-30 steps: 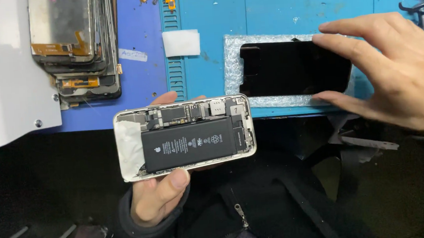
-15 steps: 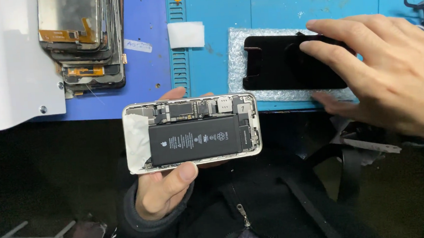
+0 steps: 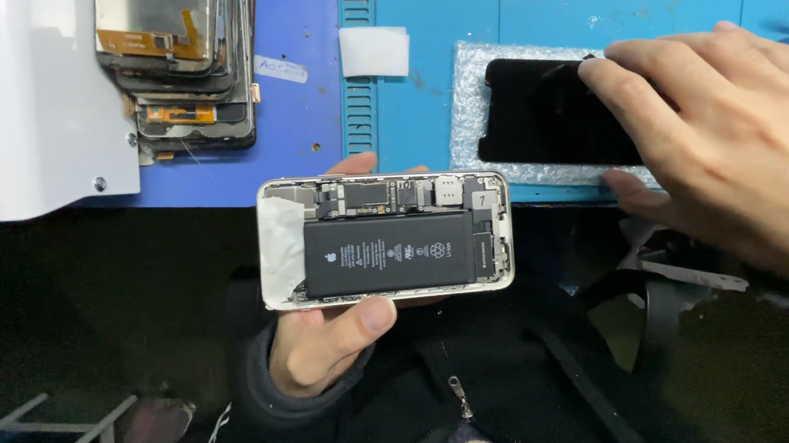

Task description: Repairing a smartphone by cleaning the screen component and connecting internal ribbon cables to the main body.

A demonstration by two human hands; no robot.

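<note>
My left hand [image 3: 322,345] holds an opened phone body [image 3: 385,237] flat, its inside facing up, with a black battery and circuit boards showing and a white patch at its left end. My right hand [image 3: 724,138] rests on a black phone screen [image 3: 544,114] that lies on a sheet of bubble wrap [image 3: 470,87] on the blue mat; fingers lie across the screen's right part and the thumb touches its near edge. The right end of the screen is hidden under my hand.
A stack of removed phone screens [image 3: 185,65] lies at the back left on the blue work mat [image 3: 527,4]. A white device [image 3: 25,99] stands at the far left. A small white pad [image 3: 374,50] lies on the mat. My dark jacket fills the foreground.
My right hand has slid further over the black screen and now grips its right end. The view has shifted slightly; the phone body stays in my left hand.
</note>
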